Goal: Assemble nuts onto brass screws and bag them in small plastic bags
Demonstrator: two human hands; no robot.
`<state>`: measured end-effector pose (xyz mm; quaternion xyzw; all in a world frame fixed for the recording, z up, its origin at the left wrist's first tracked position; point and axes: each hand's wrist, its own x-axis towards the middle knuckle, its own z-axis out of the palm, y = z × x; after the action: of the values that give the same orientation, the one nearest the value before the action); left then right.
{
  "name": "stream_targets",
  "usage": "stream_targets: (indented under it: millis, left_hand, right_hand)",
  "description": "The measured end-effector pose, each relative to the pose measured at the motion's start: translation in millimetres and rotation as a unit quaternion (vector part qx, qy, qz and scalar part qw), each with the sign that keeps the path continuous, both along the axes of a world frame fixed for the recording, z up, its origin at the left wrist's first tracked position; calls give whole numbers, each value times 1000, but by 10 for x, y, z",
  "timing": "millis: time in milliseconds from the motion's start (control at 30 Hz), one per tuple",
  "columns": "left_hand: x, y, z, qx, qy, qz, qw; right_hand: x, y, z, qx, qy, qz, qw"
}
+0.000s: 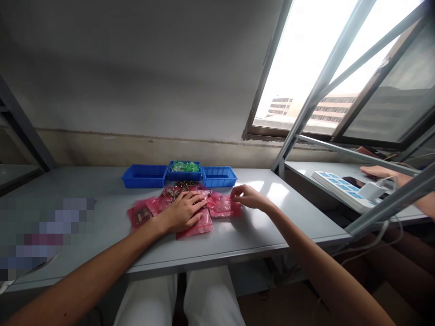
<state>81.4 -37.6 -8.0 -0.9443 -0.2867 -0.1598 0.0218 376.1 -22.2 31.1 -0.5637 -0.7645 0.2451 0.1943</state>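
Observation:
Several pink plastic bags [222, 213] lie in a loose pile on the grey table. My left hand [185, 210] rests palm down across the middle of the pile, its fingers spread. Small dark and brass-coloured metal parts [185, 184] are heaped at the back of the pile, partly on the bags. At the right end, my right hand [249, 198] has its fingers curled in a pinch at the upper edge of the rightmost bag. A bag with a dark content [141, 215] lies at the left, beside my left wrist. My left hand hides the middle of the pile.
Behind the pile stand a blue bin [144, 176] at left, a blue bin of green pieces [185, 167] in the middle, and a blue bin [219, 176] at right. A metal frame post [314, 104], a power strip [340, 188] and another person's hand [377, 171] are at right.

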Motion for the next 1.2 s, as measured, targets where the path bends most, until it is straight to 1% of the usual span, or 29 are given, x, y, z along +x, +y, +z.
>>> stream_targets:
  millis: [67, 100, 167, 233, 300, 367, 433, 500, 567, 633, 700, 733, 767, 833, 900, 967, 1033, 1100, 1200]
  left_hand:
    - [2, -9, -2, 0, -3, 1, 1000]
    - [3, -13, 3, -2, -6, 0, 1000]
    - [2, -20, 31, -10, -22, -5, 1000]
    - [-10, -16, 90, -20, -80, -2, 997]
    - [-43, 8, 176, -31, -190, 25, 981]
    - [-101, 54, 264, -57, -317, 69, 944]
    - [-178, 120, 329, -127, -417, 98, 895]
    - [-260, 197, 354, -218, -484, 109, 841]
    - [-333, 274, 343, -283, -523, 116, 795]
    - [-387, 345, 313, -300, -552, 126, 768]
    - [-421, 404, 281, -295, -573, 138, 752]
    - [-432, 427, 266, -291, -581, 140, 747]
    - [-439, 447, 254, -290, -585, 141, 744]
    - [-445, 473, 235, -291, -582, 138, 747]
    - [-443, 486, 223, -292, -570, 134, 756]
    - [-440, 488, 221, -293, -556, 130, 767]
    - [-442, 481, 229, -294, -547, 130, 773]
    - [-451, 468, 247, -298, -546, 130, 773]
    - [-477, 438, 277, -317, -537, 123, 772]
  right_hand:
    - [0, -51, 57, -18, 136, -17, 990]
    - [-12, -76, 107, -27, 209, -27, 977]
    - [-64, -111, 229, -43, 330, -57, 941]
    - [-156, -113, 345, -53, 402, -69, 911]
    - [-294, -71, 422, -55, 454, -60, 887]
    - [-485, 8, 451, -61, 504, -41, 861]
    - [-724, 109, 441, -60, 548, -34, 834]
    - [-992, 212, 405, -60, 586, -21, 808]
    - [-1252, 297, 352, -64, 608, -2, 791]
    - [-1462, 354, 283, -65, 627, 18, 776]
    - [-1592, 382, 200, -57, 645, 32, 761]
    - [-1624, 386, 154, -55, 648, 36, 759]
    - [-1634, 387, 106, -58, 643, 40, 763]
    - [-1608, 383, 12, -75, 610, 47, 787]
    - [-1550, 378, -71, -85, 572, 52, 814]
    - [-1497, 375, -131, -74, 552, 49, 829]
    - [-1468, 372, -166, -54, 538, 41, 840]
    - [-1463, 368, -180, -41, 525, 37, 849]
    - [-1475, 361, -184, -33, 530, 31, 847]
